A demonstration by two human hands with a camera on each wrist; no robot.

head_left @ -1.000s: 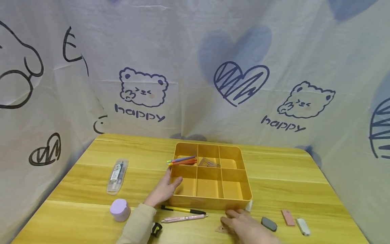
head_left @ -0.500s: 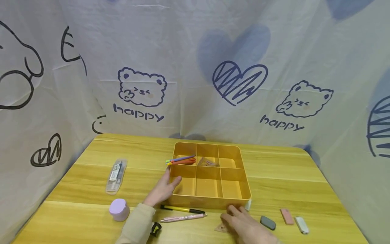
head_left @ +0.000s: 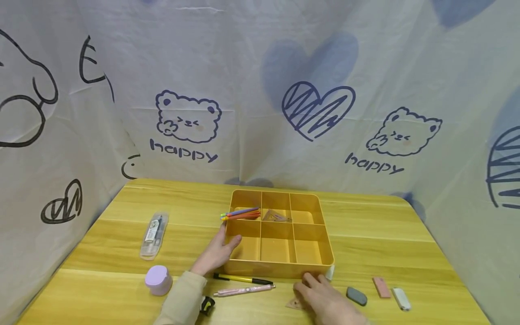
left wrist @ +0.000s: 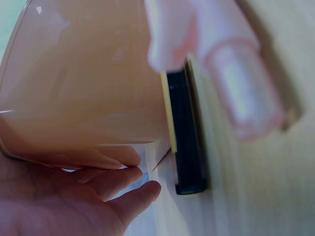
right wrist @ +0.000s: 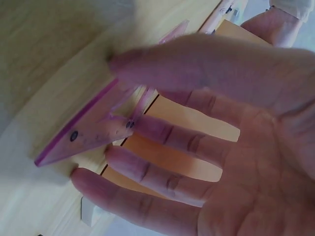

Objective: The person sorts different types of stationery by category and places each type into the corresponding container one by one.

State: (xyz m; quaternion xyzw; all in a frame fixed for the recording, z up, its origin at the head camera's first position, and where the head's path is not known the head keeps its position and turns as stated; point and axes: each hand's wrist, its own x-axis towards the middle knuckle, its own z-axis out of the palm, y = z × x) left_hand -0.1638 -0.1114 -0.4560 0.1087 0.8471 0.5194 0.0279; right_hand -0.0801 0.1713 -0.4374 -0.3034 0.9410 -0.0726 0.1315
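A yellow six-compartment organizer box stands in the middle of the table. My left hand grips its left wall, thumb inside the rim and fingers outside; in the left wrist view the fingers lie along its outer side. Near the box's front, my right hand reaches over a pink transparent set square, which lies on the table partly hidden. The right hand's fingers are nearly straight and spread, touching or close to the set square. Colored pens and another set square lie in the back compartments.
A yellow-black pen and a pink pen lie before the box. At left are a clear case, a lilac round container and a small black-yellow object. Grey, pink and white blocks lie right.
The whole head view has shifted slightly to the left. Both hands, the box and the set square keep practically the same places relative to each other.
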